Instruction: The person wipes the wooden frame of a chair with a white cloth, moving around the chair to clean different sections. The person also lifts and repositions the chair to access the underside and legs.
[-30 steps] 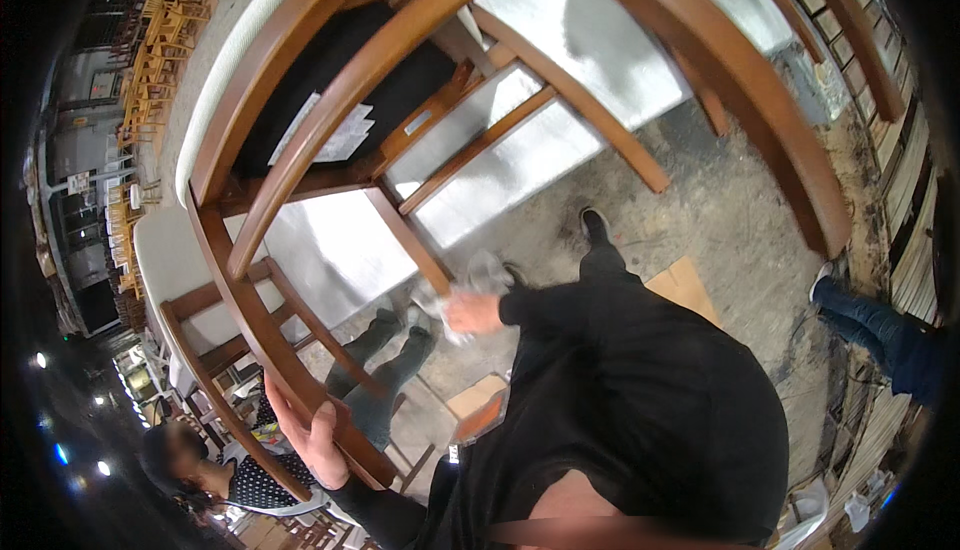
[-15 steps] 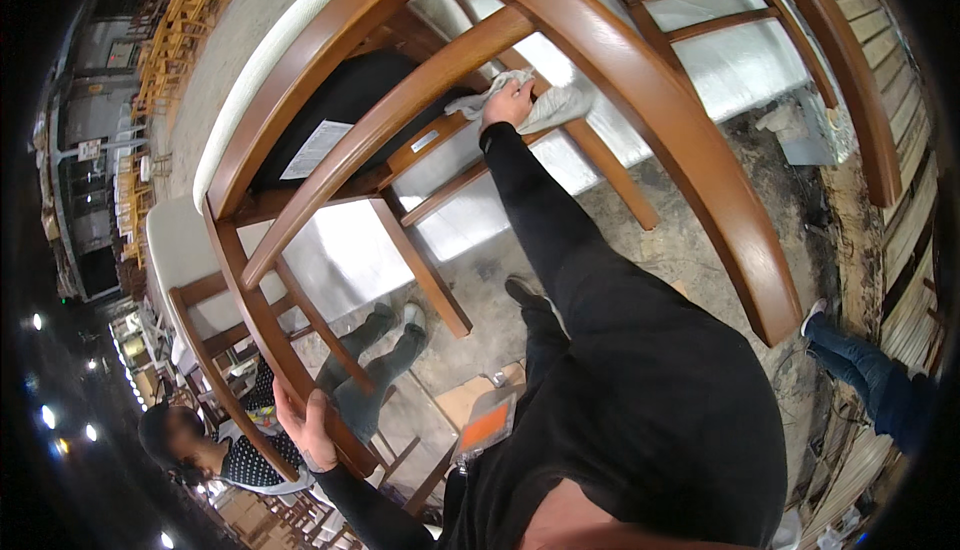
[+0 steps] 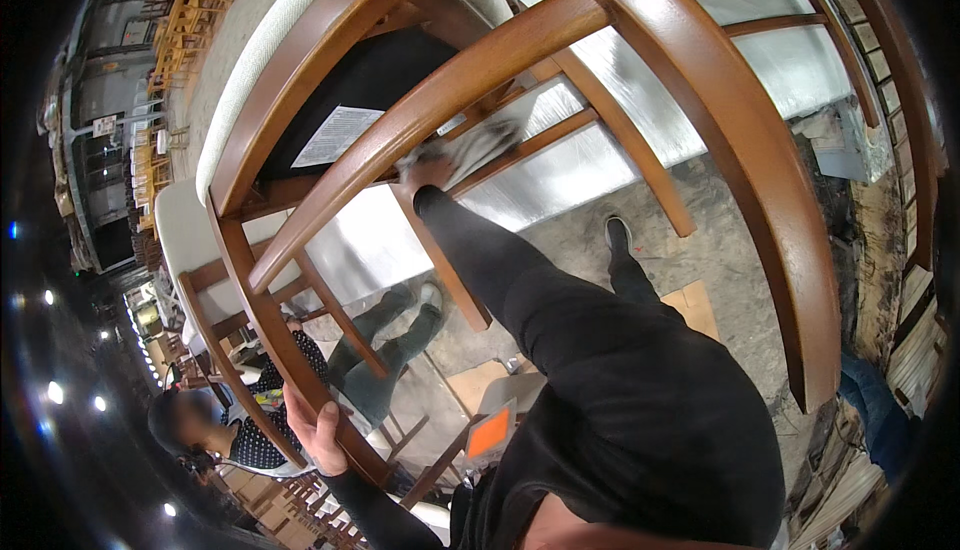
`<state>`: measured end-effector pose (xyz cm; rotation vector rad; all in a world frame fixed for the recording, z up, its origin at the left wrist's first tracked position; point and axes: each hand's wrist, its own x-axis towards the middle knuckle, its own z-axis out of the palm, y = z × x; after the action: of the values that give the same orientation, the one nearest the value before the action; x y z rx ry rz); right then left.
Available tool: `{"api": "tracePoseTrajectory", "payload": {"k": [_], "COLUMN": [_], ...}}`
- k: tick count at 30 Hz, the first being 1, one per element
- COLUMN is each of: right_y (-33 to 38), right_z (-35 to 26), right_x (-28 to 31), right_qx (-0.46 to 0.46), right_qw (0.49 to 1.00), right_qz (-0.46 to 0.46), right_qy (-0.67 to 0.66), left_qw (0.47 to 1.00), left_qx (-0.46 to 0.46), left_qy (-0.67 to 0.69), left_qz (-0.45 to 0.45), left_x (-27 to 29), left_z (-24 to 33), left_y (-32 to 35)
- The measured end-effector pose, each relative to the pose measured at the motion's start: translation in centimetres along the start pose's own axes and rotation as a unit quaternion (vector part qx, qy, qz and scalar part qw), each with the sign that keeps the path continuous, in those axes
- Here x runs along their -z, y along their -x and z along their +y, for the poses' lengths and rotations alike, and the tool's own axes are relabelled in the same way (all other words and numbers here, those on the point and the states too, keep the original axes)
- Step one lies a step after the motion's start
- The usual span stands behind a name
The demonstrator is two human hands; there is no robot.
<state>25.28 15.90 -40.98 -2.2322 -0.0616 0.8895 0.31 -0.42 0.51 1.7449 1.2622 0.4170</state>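
Note:
A brown wooden chair [image 3: 720,90] lies tipped over in front of me, with a pale upholstered edge [image 3: 275,45], a black underside [image 3: 385,70] and a white paper label [image 3: 338,136]. My left hand [image 3: 318,434] is wrapped round a wooden leg at the chair's lower left. Reaching in between the chair's frame parts, my right hand [image 3: 430,172] holds a greyish-white cloth [image 3: 490,142] against the rail beside the black underside. Hand and cloth are smeared by motion, and the fingers are partly hidden.
Another brown chair [image 3: 775,25] stands at the far right, beside slatted wood. Silvery sheeting [image 3: 545,185] lies behind the chair. At left, a person [image 3: 250,440] in a dotted top is close to a pale-seated chair [image 3: 195,235]. Cardboard [image 3: 695,308] lies on the floor.
My right hand and the cloth have moved left along the chair's rail, toward the label. The left hand keeps its hold on the leg. The view has shifted slightly.

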Motion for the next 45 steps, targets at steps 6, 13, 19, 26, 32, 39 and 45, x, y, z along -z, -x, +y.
{"api": "tracePoseTrajectory", "payload": {"k": [6, 13, 19, 26, 32, 39, 45], "right_y": [-2.9, -5.4, -13.5, -17.2, -1.7, 5.5, -9.0], "right_z": [3.6, 12.2, 8.2, 8.2, 23.7, 29.0, 14.3], "right_x": [3.8, 32.2, 31.1, 33.7, 35.9, 38.1, 33.7], "right_qx": [0.091, 0.327, 0.404, 0.419, 0.433, 0.312, 0.385], "right_qw": [0.98, 0.817, 0.889, 0.864, 0.839, 0.904, 0.89], "right_qz": [-0.033, 0.446, 0.19, 0.149, 0.199, 0.161, 0.201], "right_qy": [-0.174, -0.165, 0.107, 0.234, 0.263, 0.243, 0.14], "left_qw": [1.0, 0.999, 1.0, 1.0, 1.0, 0.999, 0.999], "left_qx": [0.012, 0.008, 0.006, -0.017, -0.03, -0.034, -0.048], "left_qy": [0.006, 0.006, -0.003, 0.002, 0.0, 0.011, -0.024], "left_qz": [0.028, 0.032, 0.03, 0.011, 0.008, 0.032, -0.005], "left_x": [-0.1, -0.5, -0.5, -0.3, -0.3, -0.7, -0.7], "left_z": [-0.3, 0.0, 0.3, -0.3, -0.1, -0.4, -0.3], "left_y": [0.3, 0.0, 0.2, -0.3, -0.2, -0.2, -0.2]}}
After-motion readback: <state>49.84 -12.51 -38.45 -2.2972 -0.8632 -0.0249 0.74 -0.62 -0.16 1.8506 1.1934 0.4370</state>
